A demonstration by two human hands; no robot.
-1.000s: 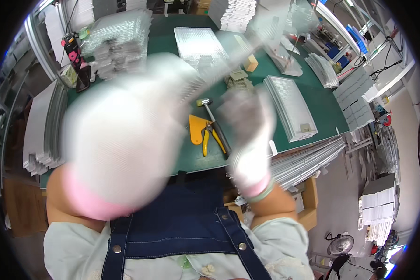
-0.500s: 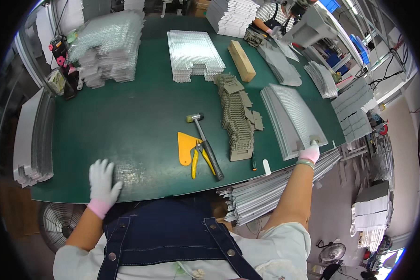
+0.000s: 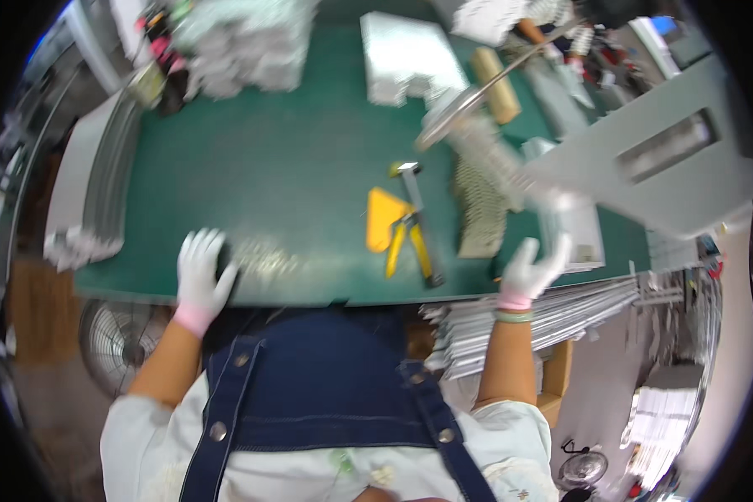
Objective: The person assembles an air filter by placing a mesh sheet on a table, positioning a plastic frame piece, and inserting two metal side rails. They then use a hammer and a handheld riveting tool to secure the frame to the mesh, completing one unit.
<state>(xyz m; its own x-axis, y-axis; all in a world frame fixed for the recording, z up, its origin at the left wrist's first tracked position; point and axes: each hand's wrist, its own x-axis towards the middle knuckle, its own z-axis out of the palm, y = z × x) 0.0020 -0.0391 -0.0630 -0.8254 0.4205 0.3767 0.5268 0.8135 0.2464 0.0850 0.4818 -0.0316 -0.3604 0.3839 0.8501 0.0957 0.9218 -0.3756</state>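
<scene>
My left hand, in a white glove with a pink cuff, rests at the table's near edge with its fingers stretched and its thumb apart. My right hand, gloved alike, is raised near the table's right front edge. Its fingers are spread, and I see nothing gripped in them. Beside it lies a partly hidden stack of pale panels. A blurred, pale streak passes just above the fingers. Left of this hand are a row of grey-brown plastic parts, a mallet, yellow-handled pliers and an orange-yellow scraper.
A large blurred grey shape with a slot and a metal rod cover the upper right. Pale panel stacks stand left and at the back. A wooden block lies far right. Metal strips lie below the table edge.
My right hand has come off the pale panel's corner, and its fingers have spread. The view has shifted. The grey shape looms larger and lower. My left hand stays at the table edge.
</scene>
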